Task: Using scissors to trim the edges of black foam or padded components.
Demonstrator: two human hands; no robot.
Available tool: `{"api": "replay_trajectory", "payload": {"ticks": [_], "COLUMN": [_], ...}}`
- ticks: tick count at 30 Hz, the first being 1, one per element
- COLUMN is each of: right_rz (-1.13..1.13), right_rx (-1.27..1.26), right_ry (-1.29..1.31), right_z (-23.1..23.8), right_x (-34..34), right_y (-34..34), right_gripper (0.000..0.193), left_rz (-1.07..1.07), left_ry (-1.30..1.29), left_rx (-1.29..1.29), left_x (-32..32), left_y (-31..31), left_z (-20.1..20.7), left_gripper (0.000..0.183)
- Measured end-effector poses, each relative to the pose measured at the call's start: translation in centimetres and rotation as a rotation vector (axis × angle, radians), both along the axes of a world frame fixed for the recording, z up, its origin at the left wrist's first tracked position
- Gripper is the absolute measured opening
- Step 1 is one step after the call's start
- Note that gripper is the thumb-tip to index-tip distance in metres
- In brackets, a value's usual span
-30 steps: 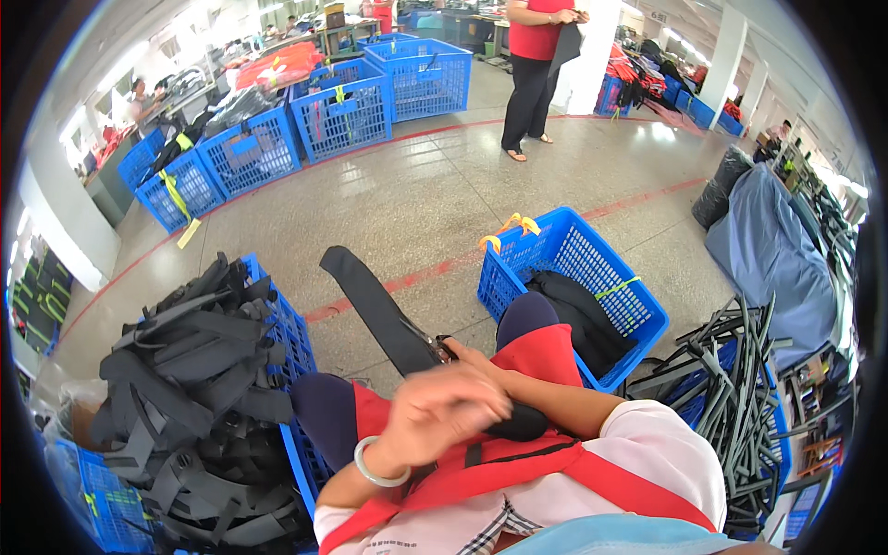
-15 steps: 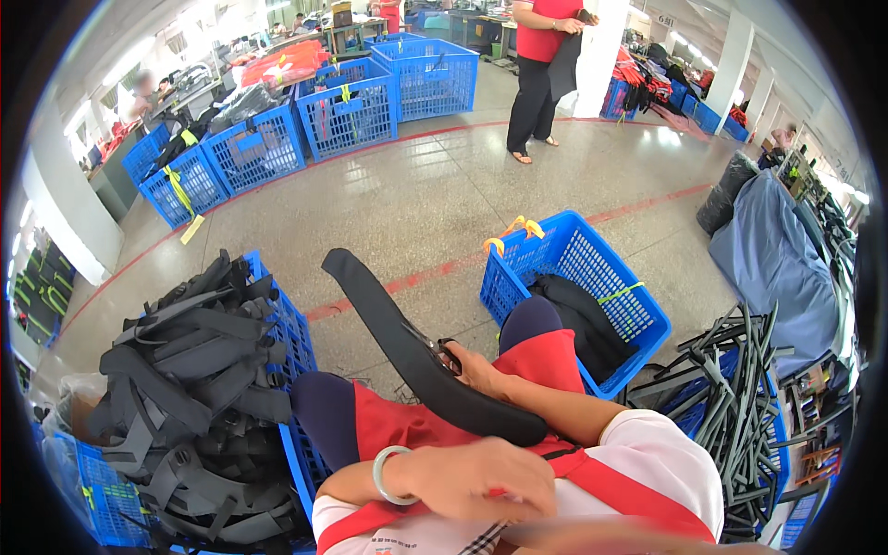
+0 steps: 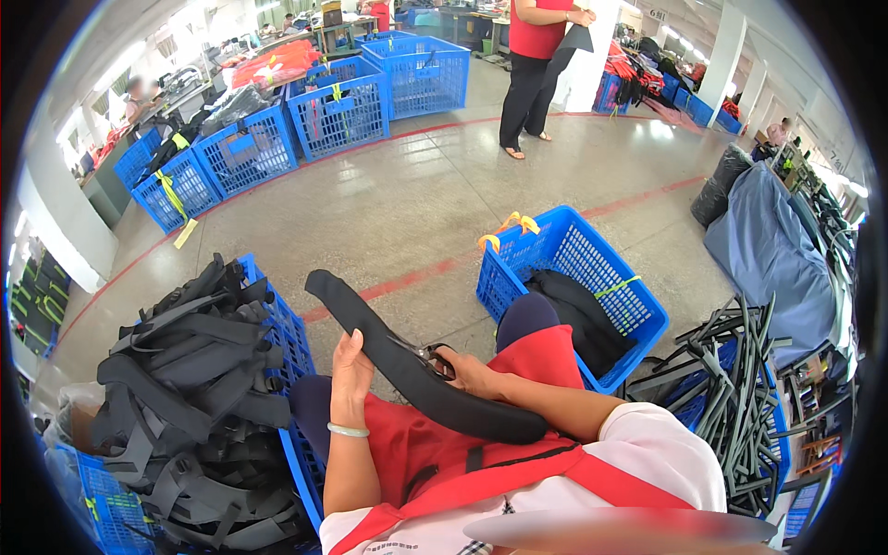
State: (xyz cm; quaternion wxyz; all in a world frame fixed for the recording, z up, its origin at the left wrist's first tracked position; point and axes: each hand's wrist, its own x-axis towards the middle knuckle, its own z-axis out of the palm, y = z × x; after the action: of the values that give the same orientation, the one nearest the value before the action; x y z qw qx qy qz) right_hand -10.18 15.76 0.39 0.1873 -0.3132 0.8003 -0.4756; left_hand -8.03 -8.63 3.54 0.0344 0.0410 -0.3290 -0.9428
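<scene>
A long, curved black padded strap lies slantwise over my lap, its far end raised past my knees. My left hand, with a pale bangle at the wrist, is closed on the strap's left edge; its thumb shows and most fingers are behind the strap. In my right hand is a pair of scissors, its blades against the strap's right edge. I cannot make out whether the blades are apart. The strap's near end rests on my red apron.
On my left, a blue crate is heaped with black straps. A blue basket at my right knee holds dark padded pieces. Narrow grey strips pile up farther right. Beyond the red floor line stands a person.
My left hand has gone from in front of my chest out to the strap and closed on it. The strap's far end has dipped slightly leftward. My right hand stays with the scissors.
</scene>
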Motion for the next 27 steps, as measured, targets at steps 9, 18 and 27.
{"api": "replay_trajectory", "payload": {"ticks": [9,18,27], "right_rz": [0.059,0.082,0.069], "right_rx": [0.064,0.057,0.035], "right_ry": [-0.032,-0.042,-0.007], "right_z": [-0.5,-0.5,-1.2], "right_x": [0.0,-0.3,-0.2], "right_y": [0.0,0.0,0.1], "right_gripper": [0.054,0.055,0.051], "left_rz": [0.015,-0.028,-0.032], "left_ry": [-0.100,-0.089,-0.101], "left_rx": [-0.096,-0.201,-0.214], "left_x": [-0.2,0.6,0.8], "left_y": [-0.1,0.2,0.2], "left_z": [-1.2,-0.6,-0.9], "left_gripper": [0.021,0.025,0.026]}}
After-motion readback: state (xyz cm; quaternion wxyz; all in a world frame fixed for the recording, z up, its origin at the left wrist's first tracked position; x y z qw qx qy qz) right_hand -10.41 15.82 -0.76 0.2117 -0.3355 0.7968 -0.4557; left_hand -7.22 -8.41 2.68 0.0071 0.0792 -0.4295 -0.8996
